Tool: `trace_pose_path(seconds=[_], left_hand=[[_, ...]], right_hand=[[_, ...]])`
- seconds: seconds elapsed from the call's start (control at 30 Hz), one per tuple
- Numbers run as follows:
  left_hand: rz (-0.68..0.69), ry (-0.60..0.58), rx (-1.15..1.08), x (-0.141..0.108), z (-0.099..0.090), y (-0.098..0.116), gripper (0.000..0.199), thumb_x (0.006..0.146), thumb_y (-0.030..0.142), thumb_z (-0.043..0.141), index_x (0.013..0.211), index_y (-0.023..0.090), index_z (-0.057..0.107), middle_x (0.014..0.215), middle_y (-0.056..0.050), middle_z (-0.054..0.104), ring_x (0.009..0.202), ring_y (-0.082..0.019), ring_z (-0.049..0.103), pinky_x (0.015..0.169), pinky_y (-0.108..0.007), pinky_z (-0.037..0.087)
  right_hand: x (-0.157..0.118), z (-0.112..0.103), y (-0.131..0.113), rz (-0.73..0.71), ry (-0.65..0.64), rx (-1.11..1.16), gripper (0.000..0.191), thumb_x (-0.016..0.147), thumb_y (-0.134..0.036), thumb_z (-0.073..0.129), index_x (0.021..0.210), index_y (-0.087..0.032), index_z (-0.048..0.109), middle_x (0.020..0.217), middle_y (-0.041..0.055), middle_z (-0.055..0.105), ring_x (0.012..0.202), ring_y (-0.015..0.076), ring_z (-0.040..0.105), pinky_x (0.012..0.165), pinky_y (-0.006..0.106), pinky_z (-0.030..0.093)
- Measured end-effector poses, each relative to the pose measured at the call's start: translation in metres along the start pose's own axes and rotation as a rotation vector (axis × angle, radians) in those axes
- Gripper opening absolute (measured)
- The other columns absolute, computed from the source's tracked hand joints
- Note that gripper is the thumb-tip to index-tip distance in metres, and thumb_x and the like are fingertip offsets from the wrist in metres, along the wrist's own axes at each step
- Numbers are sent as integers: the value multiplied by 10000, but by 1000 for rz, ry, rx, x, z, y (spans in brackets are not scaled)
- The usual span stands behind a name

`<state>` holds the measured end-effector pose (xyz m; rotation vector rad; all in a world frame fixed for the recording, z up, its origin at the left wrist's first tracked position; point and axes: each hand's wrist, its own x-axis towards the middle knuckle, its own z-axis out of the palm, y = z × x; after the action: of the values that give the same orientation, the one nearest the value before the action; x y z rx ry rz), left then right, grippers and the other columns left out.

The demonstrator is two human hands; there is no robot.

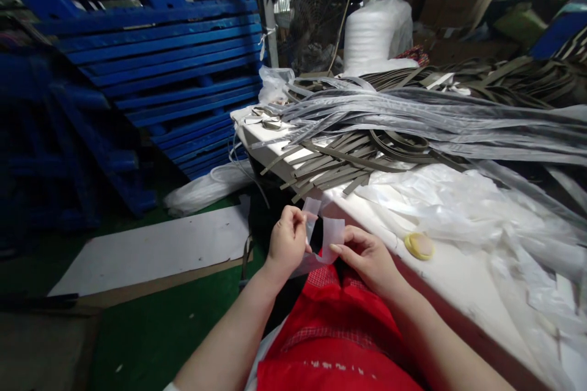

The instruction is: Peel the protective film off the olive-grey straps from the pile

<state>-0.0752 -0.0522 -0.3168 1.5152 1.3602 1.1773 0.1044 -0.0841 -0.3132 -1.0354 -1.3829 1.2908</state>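
Over my lap, my left hand [288, 237] and my right hand [367, 253] are both closed on a strip of translucent plastic film [333, 233]. One end of the strip stands up from the left fingers, the other from the right thumb and fingers. Between the hands the film sags in a loop over a red apron [339, 342]. Just beyond the hands, the ends of grey-brown flat strips [339, 162] stick out over the table edge. A yellow tape roll [419, 245] lies on the table to the right of my right hand.
The white table [458, 293] bears long translucent strips [413, 113] and crumpled plastic film [458, 195]. Behind it stands a white foam roll [373, 33]. Blue pallets [183, 73] are stacked at the left. A white board [156, 250] lies on the green floor [151, 342].
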Motion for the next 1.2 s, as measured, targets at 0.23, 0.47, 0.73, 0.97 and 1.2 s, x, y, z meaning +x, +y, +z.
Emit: trace_pose_path(seconds=[0.23, 0.47, 0.73, 0.97, 1.2], left_hand=[[256, -295, -54, -5, -6, 10, 332, 916, 158, 401, 1058, 162, 701, 1144, -102, 698, 1094, -220, 649, 954, -351, 518], [326, -195, 61, -15, 3, 23, 251, 946, 278, 551, 817, 175, 740, 896, -77, 726, 884, -198, 674, 835, -303, 534], [296, -339, 49, -12, 2, 26, 184, 902, 279, 627, 999, 185, 751, 1059, -92, 740, 984, -217, 676, 907, -342, 528], [196, -314, 8, -18, 13, 25, 131, 860, 215, 645, 868, 168, 767, 913, -79, 749, 856, -198, 690, 794, -291, 546], [169, -283, 109, -18, 16, 29, 87, 816, 220, 694, 840, 177, 766, 901, -74, 745, 844, -210, 691, 774, -296, 549]], right_hand=[[2, 4, 4, -40, 40, 5, 244, 778, -420, 736, 723, -186, 699, 743, 30, 666, 701, 170, 587, 679, 290, 477], [-2, -1, -1, -119, 91, -156, 176, 819, -386, 705, 817, -211, 723, 769, 42, 677, 714, 179, 611, 673, 303, 498], [-4, -13, -20, -217, 129, -250, 159, 818, -343, 707, 726, -214, 715, 718, 47, 689, 665, 179, 619, 648, 304, 494], [-6, -13, -5, -166, 261, -281, 145, 802, -330, 722, 719, -211, 710, 691, 39, 702, 613, 168, 613, 591, 282, 477], [-8, -11, -4, -169, 257, -257, 217, 800, -351, 714, 657, -207, 636, 630, 20, 641, 568, 150, 546, 552, 269, 428]])
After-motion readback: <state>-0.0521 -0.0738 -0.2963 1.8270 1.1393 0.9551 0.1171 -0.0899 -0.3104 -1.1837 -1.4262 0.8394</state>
